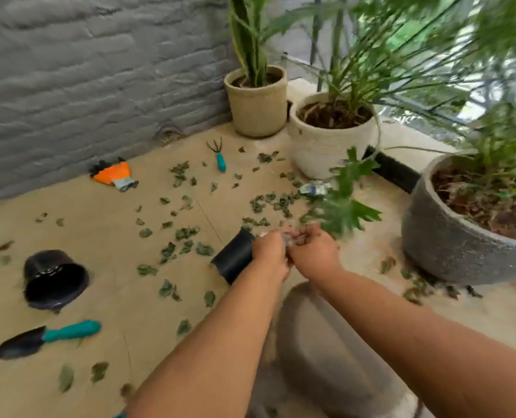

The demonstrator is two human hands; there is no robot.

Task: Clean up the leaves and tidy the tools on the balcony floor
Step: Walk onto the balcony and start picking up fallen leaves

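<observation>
Both hands, left hand and right hand, pinch something small and blurred beside the black pot; leaves may scatter if fumbled

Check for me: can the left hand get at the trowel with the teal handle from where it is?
Probably yes. The trowel lies in the open, nothing on it, but the left hand is busy with something small.

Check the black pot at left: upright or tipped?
Tipped. The black pot lies on its side on the floor, its dark opening facing the camera.
</observation>
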